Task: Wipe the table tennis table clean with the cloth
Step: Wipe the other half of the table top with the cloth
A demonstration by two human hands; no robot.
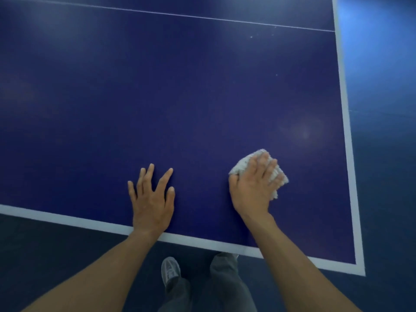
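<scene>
The dark blue table tennis table (180,97) fills most of the view, with white lines along its near and right edges. My right hand (252,188) presses a crumpled white cloth (240,164) onto the tabletop near the right corner, its fingers bent over the cloth and blurred. My left hand (153,199) lies flat on the table beside it, fingers spread, just inside the near white line.
A thin white centre line (202,18) crosses the far part of the table. Small pale specks (251,37) dot the surface near it. The blue floor (382,64) shows past the right edge. My legs and a grey shoe (170,270) stand below the near edge.
</scene>
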